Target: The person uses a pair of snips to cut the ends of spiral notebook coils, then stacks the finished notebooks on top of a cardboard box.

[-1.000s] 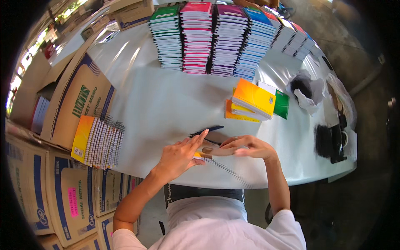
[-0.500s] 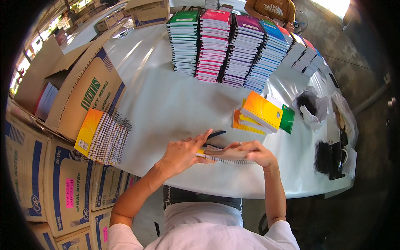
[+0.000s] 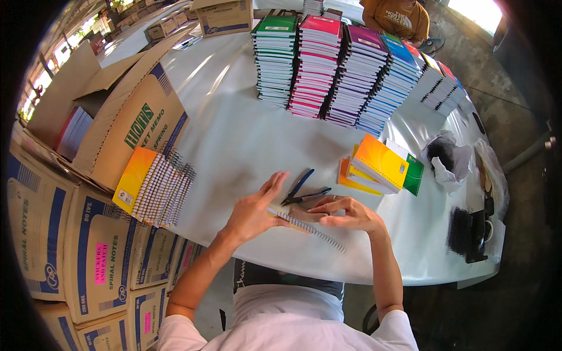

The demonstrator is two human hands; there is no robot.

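Observation:
Close to the table's near edge, my left hand [image 3: 250, 212] holds one end of a small notebook [image 3: 274, 212], thumb on the near side and fingers stretched upward. A thin wire spiral [image 3: 321, 234] runs along the notebook's edge and sticks out well past it to the lower right. My right hand [image 3: 358, 215] has its fingers bent over a tan flat piece [image 3: 308, 216], blurred, lying against the spiral. Just beyond both hands, dark-blue-handled pliers [image 3: 300, 186] lie spread on the table. Fingers hide much of the notebook.
Yellow and orange notebooks [image 3: 380, 164] lie right of the pliers; a spiral-bound stack [image 3: 161, 190] sits left by an open carton [image 3: 134, 126]. Tall notebook stacks [image 3: 319, 67] line the back, near another person [image 3: 398, 20]. Crumpled paper [image 3: 448, 161] and black coils [image 3: 459, 231] lie right.
The view has shifted slightly left. The notebook and spiral have tilted down to the right, the spiral's free end now showing. My hands have uncovered the pliers.

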